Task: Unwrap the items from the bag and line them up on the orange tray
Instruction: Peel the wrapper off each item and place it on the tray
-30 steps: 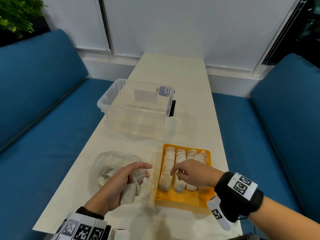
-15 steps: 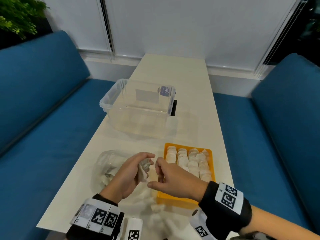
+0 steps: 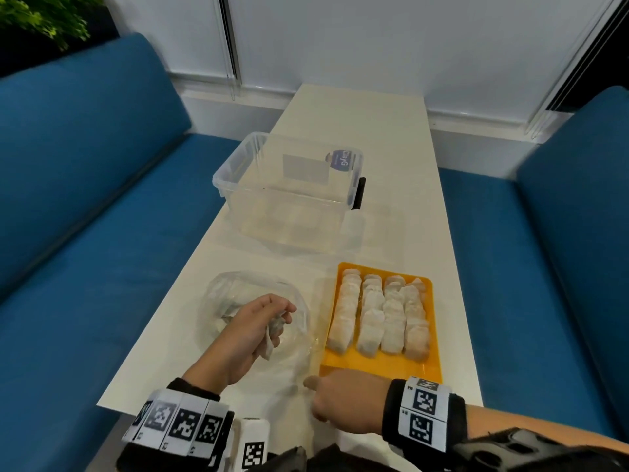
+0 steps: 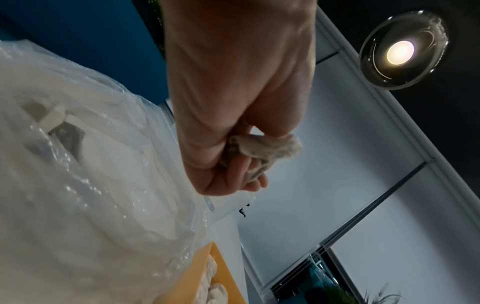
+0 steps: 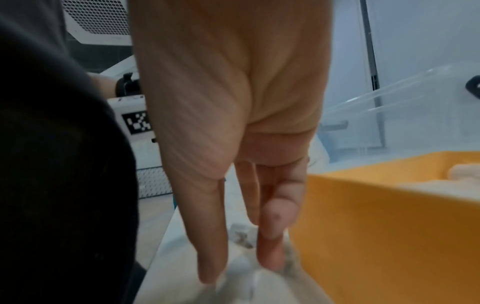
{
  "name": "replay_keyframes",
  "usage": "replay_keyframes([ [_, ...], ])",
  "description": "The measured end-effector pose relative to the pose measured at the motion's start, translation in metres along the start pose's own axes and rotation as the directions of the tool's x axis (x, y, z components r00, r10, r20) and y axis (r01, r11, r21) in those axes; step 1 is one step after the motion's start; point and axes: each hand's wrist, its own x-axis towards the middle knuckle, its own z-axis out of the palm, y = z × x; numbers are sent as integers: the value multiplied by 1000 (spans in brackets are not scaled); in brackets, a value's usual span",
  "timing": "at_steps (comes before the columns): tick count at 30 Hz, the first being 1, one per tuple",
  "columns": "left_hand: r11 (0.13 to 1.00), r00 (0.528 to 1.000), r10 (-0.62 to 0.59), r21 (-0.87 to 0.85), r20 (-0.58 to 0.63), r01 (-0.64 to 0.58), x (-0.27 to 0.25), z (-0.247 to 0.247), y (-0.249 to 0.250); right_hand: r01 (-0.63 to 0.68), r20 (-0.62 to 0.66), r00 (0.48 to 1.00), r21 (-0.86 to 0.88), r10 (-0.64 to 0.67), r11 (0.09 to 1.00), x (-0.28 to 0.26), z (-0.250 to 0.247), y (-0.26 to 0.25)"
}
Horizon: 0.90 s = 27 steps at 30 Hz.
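Over the bag point(image 3: 238, 294), left fingers point(image 3: 286, 310) clutch seemingly crumpled wrapper point(image 3: 274, 330).

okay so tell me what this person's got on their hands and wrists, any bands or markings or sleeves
Both hands are bare, no gloves. The left hand has a black wrist strap carrying a row of white panels printed with square black-and-white coded markers. The right hand has a wide black wristband with two similar markers. Dark camera housings sit below both wrists. The right forearm is uncovered.
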Motion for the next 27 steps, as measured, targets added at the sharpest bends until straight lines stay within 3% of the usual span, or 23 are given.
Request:
replay_keyframes([
  [7, 999, 1000, 9, 32, 27, -10, 0, -1, -3, -119, -37, 992, -10, 119, 993, -1, 12, 2],
  [11, 946, 995, 49, 317, 88, -74, -2, -2, -9, -117, -192, 966, 277, 174, 954, -14, 2, 9],
  [13, 906, 989, 65, 407, 134, -115, -4, -1, -12, -58, -330, 918, 435, 218, 899, -26, -10, 12],
  [16, 891, 979, 60, 432, 195, -141, -9, 3, -9, -6, -484, 789, 609, 378, 793, -45, -30, 18],
  [18, 882, 972, 57, 445, 229, -156, -10, 7, -5, 22, -511, 683, 728, 521, 686, -56, -37, 25],
  [20, 854, 964, 81, 481, 254, -199, -10, 13, -2, 67, -496, 614, 808, 614, 585, -64, -42, 30],
  [24, 820, 941, 169, 489, 292, -299, -8, 28, 1, 185, -477, 593, 864, 648, 468, -68, -45, 34],
  [27, 840, 942, 198, 449, 272, -306, -7, 34, 3, 216, -467, 581, 878, 666, 427, -68, -42, 36],
])
